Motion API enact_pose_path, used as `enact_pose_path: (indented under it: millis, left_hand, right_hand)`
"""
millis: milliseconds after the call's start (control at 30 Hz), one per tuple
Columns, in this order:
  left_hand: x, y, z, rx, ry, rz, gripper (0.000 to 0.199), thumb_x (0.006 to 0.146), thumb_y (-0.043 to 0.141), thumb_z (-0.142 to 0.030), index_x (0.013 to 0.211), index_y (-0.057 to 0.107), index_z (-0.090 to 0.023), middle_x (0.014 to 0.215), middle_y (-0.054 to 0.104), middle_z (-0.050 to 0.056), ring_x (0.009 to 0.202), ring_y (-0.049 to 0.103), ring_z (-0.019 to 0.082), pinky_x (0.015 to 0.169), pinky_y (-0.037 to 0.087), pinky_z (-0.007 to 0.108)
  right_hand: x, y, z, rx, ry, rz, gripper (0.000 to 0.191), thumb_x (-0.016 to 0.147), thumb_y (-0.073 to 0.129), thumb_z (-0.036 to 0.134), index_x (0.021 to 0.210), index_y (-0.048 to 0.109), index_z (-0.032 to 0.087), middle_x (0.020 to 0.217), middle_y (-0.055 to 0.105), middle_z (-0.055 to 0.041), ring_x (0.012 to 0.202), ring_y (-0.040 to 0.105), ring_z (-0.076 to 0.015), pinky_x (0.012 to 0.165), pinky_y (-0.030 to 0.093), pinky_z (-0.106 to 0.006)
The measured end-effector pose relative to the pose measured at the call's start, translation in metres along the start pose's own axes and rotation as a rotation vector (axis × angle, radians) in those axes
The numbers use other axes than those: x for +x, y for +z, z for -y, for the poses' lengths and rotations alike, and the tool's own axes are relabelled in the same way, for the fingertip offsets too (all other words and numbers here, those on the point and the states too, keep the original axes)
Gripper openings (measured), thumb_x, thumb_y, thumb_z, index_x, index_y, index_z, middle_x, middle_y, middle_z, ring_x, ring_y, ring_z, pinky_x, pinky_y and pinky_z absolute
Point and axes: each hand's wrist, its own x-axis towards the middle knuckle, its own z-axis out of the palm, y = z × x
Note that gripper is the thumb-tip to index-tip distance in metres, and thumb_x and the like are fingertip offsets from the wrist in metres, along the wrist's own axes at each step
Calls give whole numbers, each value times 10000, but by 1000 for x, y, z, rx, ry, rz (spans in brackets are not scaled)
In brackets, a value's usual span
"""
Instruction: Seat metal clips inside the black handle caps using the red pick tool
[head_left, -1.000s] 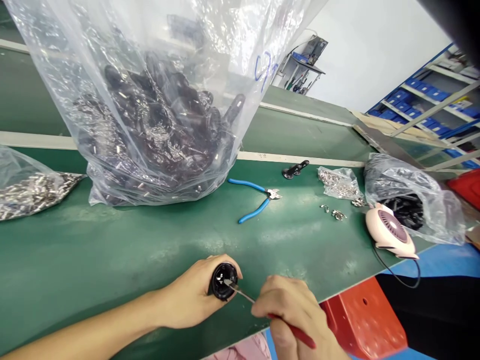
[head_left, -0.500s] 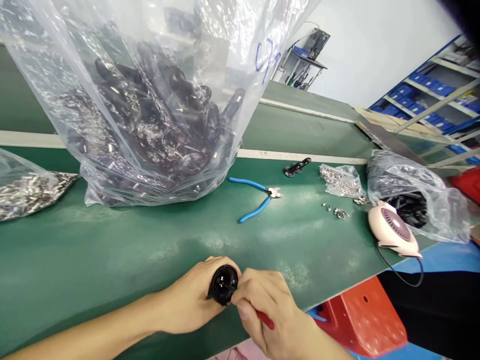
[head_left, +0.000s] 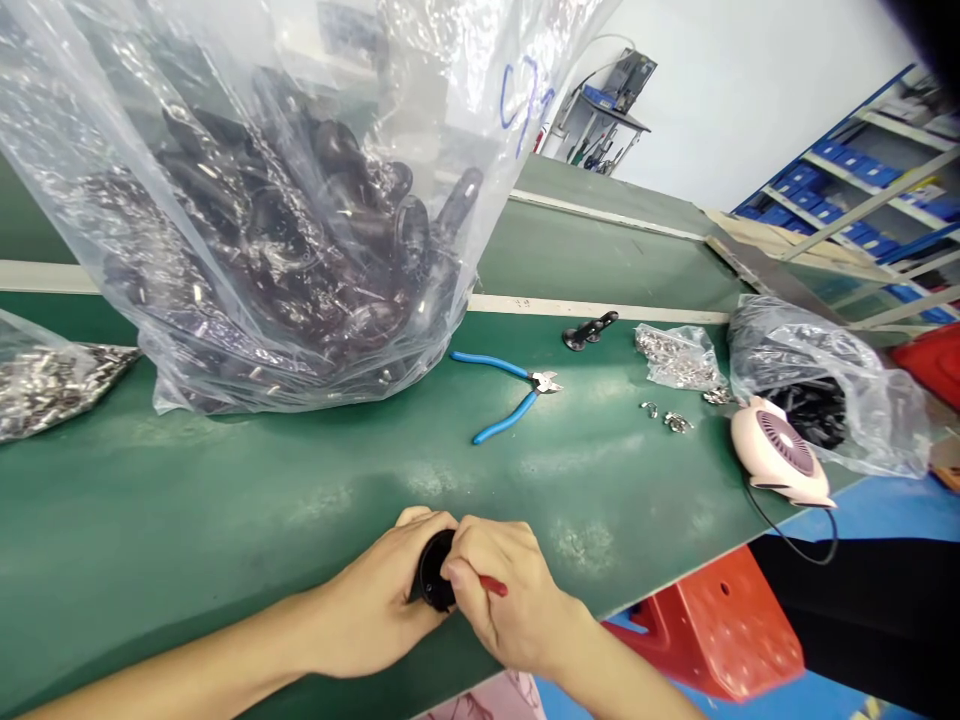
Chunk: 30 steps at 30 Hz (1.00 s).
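My left hand (head_left: 386,590) is closed around a black round hollow plastic part (head_left: 433,572), its open end facing up toward me. My right hand (head_left: 506,590) is closed on a slim red-handled tool (head_left: 493,586); only the red end shows, and the fingers hide its tip. These fingers sit at the rim of the black part and cover its right side. Beyond the hands lie blue-handled cutting pliers (head_left: 517,390), jaws and handles spread apart. Farther back a black plastic piece (head_left: 589,330) rests on the green table (head_left: 300,510).
A large clear bag (head_left: 300,300) of black parts stands at back left, beside a bag of small metal pieces (head_left: 60,390). At right are a small bag of metal parts (head_left: 679,357), loose metal pieces (head_left: 677,423), a pink fan (head_left: 780,450) and a red stool (head_left: 731,620).
My right hand has moved up and left over the black part's opening, covering more of it. The red handle has swung toward level. The camera view has shifted slightly.
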Motion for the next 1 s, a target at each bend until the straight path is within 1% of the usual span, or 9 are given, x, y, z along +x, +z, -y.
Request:
enact_pose_path:
  millis: [200, 333, 467, 567, 633, 700, 800, 867, 1000]
  left_hand:
    - [1, 1, 2, -18, -2, 5, 118, 760, 445, -96, 832, 466, -186, 850, 520, 4, 821, 459, 165, 757, 385, 284]
    - [1, -4, -1, -30, -28, 9, 157, 822, 497, -180, 979, 505, -188, 934, 558, 14, 864, 504, 168, 787, 401, 280]
    - [-1, -12, -6, -131, -20, -7, 272, 856, 514, -206, 1127, 504, -228, 1045, 596, 5, 924, 545, 157, 819, 413, 263]
    - [-1, -14, -6, -309, -65, -13, 309, 858, 548, -246, 1163, 513, -208, 1020, 620, 24, 942, 559, 164, 841, 419, 275]
    - [0, -14, -5, -525, -110, 36, 339, 871, 548, -316, 1176, 516, -171, 969, 644, 48, 852, 585, 150, 788, 436, 269]
    - [0, -12, -3, -793, -148, 108, 367, 892, 515, -365, 1175, 530, -131, 963, 669, 89, 794, 611, 146, 761, 445, 270]
    - [-1, -11, -2, -1135, -181, 197, 390, 918, 462, -364, 1170, 559, -83, 1027, 675, 162, 872, 644, 191, 831, 449, 318]
    - [-2, -11, -1, -1249, -192, 234, 410, 934, 419, -362, 1170, 572, -63, 1035, 676, 181, 918, 647, 216, 865, 444, 338]
    - [-3, -12, 0, -1355, -194, 299, 479, 955, 336, -390, 1196, 568, -48, 1027, 686, 165, 943, 649, 224, 879, 440, 324]
  right_hand:
    - [5, -3, 3, 20, 21, 14, 264, 930, 339, 205, 668, 362, 187, 601, 437, 35, 509, 377, -74, 521, 308, -211]
    - [2, -9, 0, 36, 171, 10, 272, 934, 328, 185, 681, 427, 178, 597, 445, 25, 505, 407, -75, 511, 322, -211]
    - [-6, -20, -1, 267, 341, -62, 274, 957, 319, 212, 771, 517, 176, 648, 495, 14, 561, 475, -74, 561, 381, -198]
    - [-10, -27, -1, 448, 428, -99, 311, 973, 317, 270, 767, 531, 180, 648, 505, 15, 535, 463, -69, 535, 383, -199]
    - [-11, -31, -1, 556, 496, -206, 358, 975, 320, 322, 726, 531, 175, 613, 501, 15, 501, 446, -68, 489, 360, -199]
    - [-10, -35, -3, 668, 544, -377, 378, 970, 329, 363, 710, 526, 173, 581, 496, 18, 457, 418, -64, 444, 324, -198]
    - [-9, -39, -6, 778, 572, -595, 340, 955, 362, 381, 739, 532, 181, 579, 497, 26, 416, 383, -55, 414, 291, -192]
    - [-10, -41, -7, 782, 576, -677, 315, 945, 385, 380, 751, 538, 185, 601, 499, 25, 419, 387, -53, 415, 293, -190]
    - [-17, -38, -10, 715, 592, -784, 301, 934, 410, 383, 756, 542, 179, 637, 510, 20, 426, 398, -49, 415, 298, -187]
